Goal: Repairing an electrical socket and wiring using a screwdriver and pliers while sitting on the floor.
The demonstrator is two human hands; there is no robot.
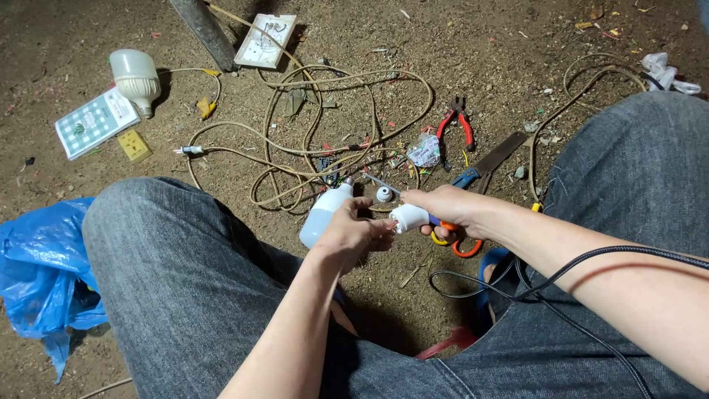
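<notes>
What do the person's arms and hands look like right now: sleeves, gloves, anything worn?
Both forearms are bare to the frame edge, with no sleeves showing. The left hand and right hand wear no gloves, and no rings or watch are visible. A thin black cable drapes across the right forearm. Grey jeans cover both knees.

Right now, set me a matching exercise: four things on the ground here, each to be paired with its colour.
Things:
1. pliers
2. plastic bag
3. small square socket
4. bulb on the ground

Colours:
A. yellow
B. white
C. red handles
D. blue

Pairs: 1-C, 2-D, 3-A, 4-B
</notes>
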